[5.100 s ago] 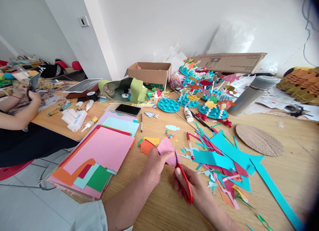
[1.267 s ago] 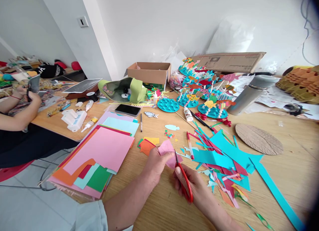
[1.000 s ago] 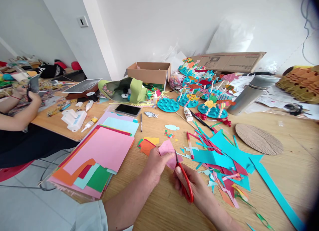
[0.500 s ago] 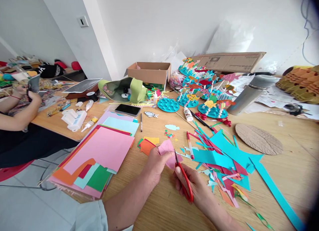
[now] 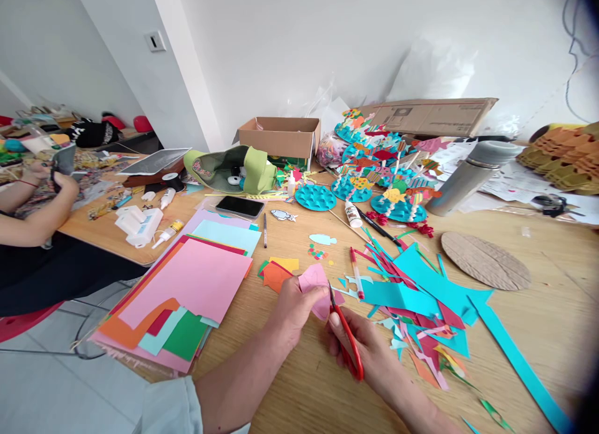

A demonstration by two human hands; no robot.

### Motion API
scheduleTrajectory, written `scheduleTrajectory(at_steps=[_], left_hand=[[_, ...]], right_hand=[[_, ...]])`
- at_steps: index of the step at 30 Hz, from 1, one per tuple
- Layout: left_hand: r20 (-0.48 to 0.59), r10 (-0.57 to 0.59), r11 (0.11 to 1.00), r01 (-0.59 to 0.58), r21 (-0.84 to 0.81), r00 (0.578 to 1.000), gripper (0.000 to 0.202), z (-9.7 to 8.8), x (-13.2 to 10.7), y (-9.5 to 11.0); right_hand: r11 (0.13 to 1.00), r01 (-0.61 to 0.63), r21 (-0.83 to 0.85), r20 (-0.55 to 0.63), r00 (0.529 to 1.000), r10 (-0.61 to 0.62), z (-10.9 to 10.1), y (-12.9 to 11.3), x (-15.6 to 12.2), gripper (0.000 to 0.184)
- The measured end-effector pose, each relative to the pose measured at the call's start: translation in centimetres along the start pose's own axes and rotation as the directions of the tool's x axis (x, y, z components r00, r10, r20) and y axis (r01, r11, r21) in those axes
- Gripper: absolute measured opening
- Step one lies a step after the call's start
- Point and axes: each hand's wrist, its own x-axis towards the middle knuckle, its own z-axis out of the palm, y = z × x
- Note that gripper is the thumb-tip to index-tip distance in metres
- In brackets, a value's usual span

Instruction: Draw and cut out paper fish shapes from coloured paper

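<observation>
My left hand pinches a small piece of pink paper between thumb and fingers. My right hand is wrapped round the red handles of a pair of scissors, whose blades meet the right edge of that paper. Just beyond lie a light blue paper fish, a little group of coloured paper dots and orange paper pieces. A red-capped pen rests near the scissors' tips.
Stacked coloured paper lies at left. Turquoise scraps spread at right beside an oval of cardboard. Behind stand a grey bottle, fish decorations on blue bases, a green bag and a phone. Another person's hands are far left.
Hardly anything differs. The pink paper and the scissors have shifted very slightly at the cut; both hands keep their holds.
</observation>
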Motion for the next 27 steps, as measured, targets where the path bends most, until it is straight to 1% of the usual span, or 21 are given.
scheduleTrajectory(at_steps=[7, 21, 27], left_hand=[[0.004, -0.007, 1.000, 0.007, -0.008, 1.000, 0.015, -0.09, 0.02, 0.02], [0.029, -0.019, 0.999, 0.020, -0.032, 0.999, 0.016, -0.10, -0.04, 0.08], [0.035, -0.013, 0.999, 0.015, -0.041, 0.999, 0.016, -0.03, 0.02, 0.15]], right_hand=[[0.999, -0.001, -0.032, -0.011, 1.000, 0.001, 0.00, 0.00, -0.15, 0.052], [0.999, 0.009, -0.039, -0.009, 1.000, -0.010, -0.03, 0.27, -0.02, 0.054], [0.999, -0.005, -0.043, -0.018, 1.000, 0.004, -0.01, 0.12, 0.23, 0.055]])
